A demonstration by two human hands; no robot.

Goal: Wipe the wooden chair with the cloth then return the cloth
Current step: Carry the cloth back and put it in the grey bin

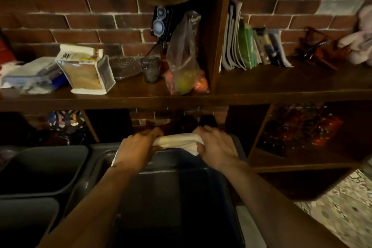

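A cream-white cloth (178,141) is bunched and stretched between both my hands, low in the middle of the view. My left hand (138,147) grips its left end, and a bit of cloth hangs out under that wrist. My right hand (216,145) grips its right end. The cloth is held just above the far rim of a dark blue bin (177,197) that stands in front of me. No wooden chair is in view.
A dark wooden shelf unit (261,90) against a brick wall holds a food box (86,70), glass dishes, a bag of fruit (185,66), a small black speaker and books (251,46). Grey bins (40,169) stand at the left. Patterned floor (342,203) shows at the right.
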